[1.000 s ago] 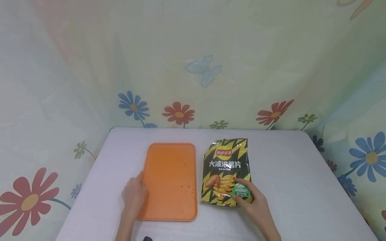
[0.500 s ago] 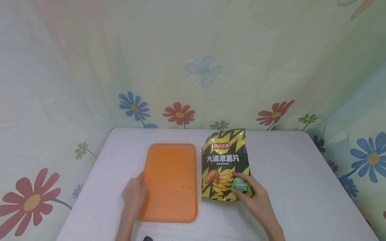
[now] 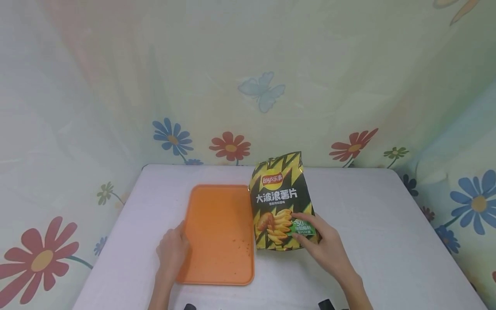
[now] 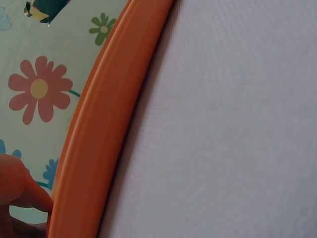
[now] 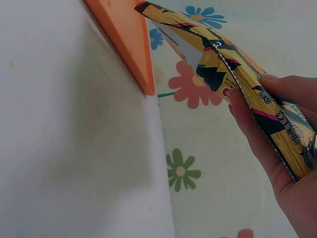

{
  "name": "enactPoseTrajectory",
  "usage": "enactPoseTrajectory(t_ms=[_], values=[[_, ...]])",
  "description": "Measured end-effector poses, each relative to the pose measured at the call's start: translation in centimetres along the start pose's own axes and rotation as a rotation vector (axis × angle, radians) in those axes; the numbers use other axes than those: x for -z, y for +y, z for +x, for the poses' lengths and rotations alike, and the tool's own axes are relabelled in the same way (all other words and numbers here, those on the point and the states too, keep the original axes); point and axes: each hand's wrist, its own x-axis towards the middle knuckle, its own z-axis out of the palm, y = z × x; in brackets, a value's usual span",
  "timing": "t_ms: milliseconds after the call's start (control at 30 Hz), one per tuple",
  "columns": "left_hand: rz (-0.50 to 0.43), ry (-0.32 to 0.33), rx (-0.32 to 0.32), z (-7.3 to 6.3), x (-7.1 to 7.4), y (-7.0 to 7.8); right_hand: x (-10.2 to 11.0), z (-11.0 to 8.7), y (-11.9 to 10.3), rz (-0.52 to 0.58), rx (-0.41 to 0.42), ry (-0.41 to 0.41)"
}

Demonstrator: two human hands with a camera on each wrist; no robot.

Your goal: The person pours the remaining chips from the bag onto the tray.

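Note:
A black and yellow bag of potato chips (image 3: 280, 202) is held by its lower right edge in my right hand (image 3: 327, 245). The right wrist view shows the chip bag (image 5: 242, 84) edge-on and off the table, the fingers on one side and the thumb on the other. To its left lies an orange tray (image 3: 218, 237) with small dark specks near its right side. My left hand (image 3: 172, 247) grips the tray's left edge; in the left wrist view the fingers (image 4: 34, 193) meet its rim. The bag's upper left overlaps the tray's right edge in the head view.
A white cloth covers the table (image 3: 364, 215). Floral curtains (image 3: 310, 86) hang behind it and at both sides. Two small black objects, one of them a dark piece (image 3: 326, 304), poke in at the bottom edge of the head view.
My right hand has raised the chip bag off the table and carried it leftward, up to the tray's right edge. The left hand and the tray have stayed put.

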Motion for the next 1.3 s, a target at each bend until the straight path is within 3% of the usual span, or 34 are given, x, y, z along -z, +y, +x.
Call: enactPoseTrajectory(t_ms=[267, 600, 867, 1033, 1300], values=[[0.010, 0.003, -0.003, 0.1, 0.0, 0.0, 0.4, 1.6, -0.9, -0.029, 0.146, -0.018], [-0.014, -0.021, -0.022, 0.0, -0.2, -0.3, 0.4, 2.8, -2.0, -0.030, 0.170, -0.078], [-0.009, -0.042, 0.001, 0.2, 0.0, -0.1, 0.0, 3.8, -2.8, -0.036, 0.210, -0.123], [-0.003, -0.036, 0.001, 0.3, -0.1, -0.1, -0.1, 4.2, -3.2, -0.048, 0.261, -0.137], [-0.012, -0.027, -0.006, 0.3, -0.2, -0.3, -0.1, 4.8, -4.1, -0.076, 0.260, -0.199]])
